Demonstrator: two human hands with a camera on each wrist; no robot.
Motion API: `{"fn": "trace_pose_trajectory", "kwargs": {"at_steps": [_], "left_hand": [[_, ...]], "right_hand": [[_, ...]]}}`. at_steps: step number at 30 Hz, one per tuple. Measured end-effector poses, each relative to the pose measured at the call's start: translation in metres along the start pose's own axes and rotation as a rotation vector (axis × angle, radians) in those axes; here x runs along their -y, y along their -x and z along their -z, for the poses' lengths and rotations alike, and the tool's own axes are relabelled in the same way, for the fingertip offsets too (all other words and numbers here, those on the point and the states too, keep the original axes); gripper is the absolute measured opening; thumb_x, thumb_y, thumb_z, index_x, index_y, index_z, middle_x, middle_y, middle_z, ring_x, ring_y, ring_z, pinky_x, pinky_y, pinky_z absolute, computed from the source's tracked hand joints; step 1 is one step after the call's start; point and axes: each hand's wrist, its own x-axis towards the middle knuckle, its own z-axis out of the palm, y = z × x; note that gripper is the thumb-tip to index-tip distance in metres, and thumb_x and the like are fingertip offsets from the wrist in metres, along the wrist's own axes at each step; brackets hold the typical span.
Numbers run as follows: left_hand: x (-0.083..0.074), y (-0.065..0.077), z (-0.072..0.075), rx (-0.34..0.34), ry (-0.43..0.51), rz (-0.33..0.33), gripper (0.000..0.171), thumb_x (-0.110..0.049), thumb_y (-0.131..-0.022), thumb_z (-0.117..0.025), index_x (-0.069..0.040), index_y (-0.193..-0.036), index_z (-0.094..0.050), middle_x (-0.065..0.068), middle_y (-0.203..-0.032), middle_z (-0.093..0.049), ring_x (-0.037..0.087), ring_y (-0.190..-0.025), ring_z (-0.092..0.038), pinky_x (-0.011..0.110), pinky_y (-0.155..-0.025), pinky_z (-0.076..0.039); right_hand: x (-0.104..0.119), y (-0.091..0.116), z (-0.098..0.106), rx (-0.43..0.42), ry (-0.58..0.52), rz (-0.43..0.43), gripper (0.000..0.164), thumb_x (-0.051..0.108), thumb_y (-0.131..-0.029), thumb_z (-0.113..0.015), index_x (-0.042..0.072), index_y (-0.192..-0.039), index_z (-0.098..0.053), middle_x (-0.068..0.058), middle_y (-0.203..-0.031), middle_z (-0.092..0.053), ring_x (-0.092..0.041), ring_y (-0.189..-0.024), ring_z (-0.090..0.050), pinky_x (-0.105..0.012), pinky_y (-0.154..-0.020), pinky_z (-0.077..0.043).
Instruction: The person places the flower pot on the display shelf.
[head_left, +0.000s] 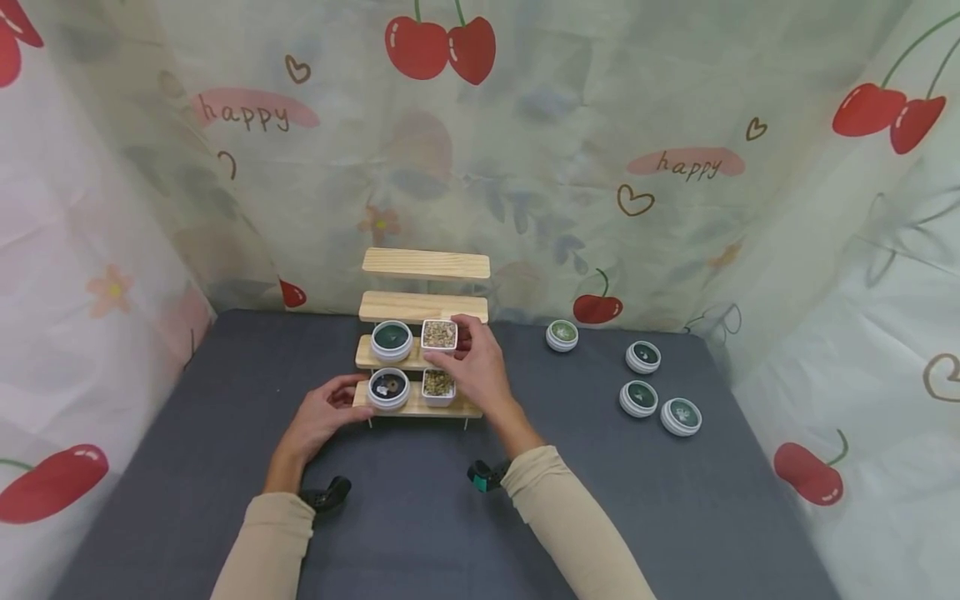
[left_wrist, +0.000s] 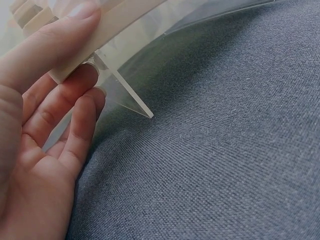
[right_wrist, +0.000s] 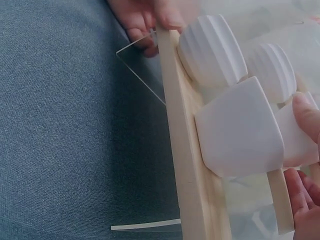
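Honestly, head view: right hand (head_left: 480, 362) pinches the square pot (head_left: 439, 335) on the 2nd shelf (head_left: 363, 353) up; wobble could clip the round pot (head_left: 391, 340) beside it. Left wrist: left hand (left_wrist: 40, 170) grips the bottom shelf (left_wrist: 112, 25), so tugging might skid the thin leg (left_wrist: 133, 95). Right wrist: lower square pot (right_wrist: 240, 132) sits near the right thumb (right_wrist: 306, 117); a dip could knock it.

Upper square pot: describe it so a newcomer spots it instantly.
On the dark table stands a tiered wooden rack. Right of the round pot at its second-lowest tier is the upper square pot. Unlike the lower square pot, it is gripped by the right hand.
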Motion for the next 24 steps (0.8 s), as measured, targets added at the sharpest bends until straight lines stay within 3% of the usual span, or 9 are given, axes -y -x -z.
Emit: {"fn": "trace_pose_trajectory", "kwargs": {"at_steps": [6, 13, 18, 24], "left_hand": [[-0.002, 0.001, 0.0, 0.004, -0.011, -0.007, 0.074, -0.027, -0.08, -0.089, -0.007, -0.142, -0.056, 0.015, -0.12, -0.068, 0.007, -0.099, -0.064, 0.017, -0.084, -0.051], [-0.001, 0.0, -0.001, -0.005, 0.003, 0.018, 0.073, -0.027, -0.078, -0.09, -0.01, -0.141, -0.057, 0.012, -0.118, -0.068, 0.009, -0.099, -0.065, 0.018, -0.083, -0.052], [-0.001, 0.0, 0.0, -0.003, 0.013, 0.012, 0.072, -0.026, -0.078, -0.091, -0.009, -0.14, -0.058, 0.013, -0.118, -0.068, 0.01, -0.099, -0.065, 0.019, -0.083, -0.052], [-0.001, 0.001, 0.001, 0.002, 0.003, 0.013, 0.074, -0.028, -0.078, -0.09, -0.009, -0.141, -0.057, 0.014, -0.119, -0.067, 0.011, -0.099, -0.065, 0.019, -0.083, -0.052]], "right_hand": [[0.0, 0.001, -0.001, 0.001, -0.004, -0.006, 0.073, 0.032, -0.082, -0.087, 0.017, -0.143, -0.05, -0.008, -0.117, -0.059, -0.018, -0.1, -0.065, -0.028, -0.085, -0.058], [-0.003, 0.002, 0.005, 0.044, -0.132, -0.022, 0.081, 0.029, -0.082, -0.087, 0.012, -0.149, -0.044, -0.011, -0.121, -0.063, -0.022, -0.104, -0.066, -0.034, -0.092, -0.057], [-0.004, 0.005, 0.016, 0.092, -0.157, -0.062, 0.083, 0.034, -0.084, -0.085, 0.015, -0.151, -0.04, -0.01, -0.129, -0.06, -0.024, -0.113, -0.065, -0.039, -0.097, -0.055], [-0.01, 0.009, 0.039, 0.087, -0.135, -0.067, 0.078, 0.038, -0.087, -0.082, 0.02, -0.151, -0.041, -0.012, -0.137, -0.059, -0.027, -0.12, -0.063, -0.047, -0.1, -0.053]]}}
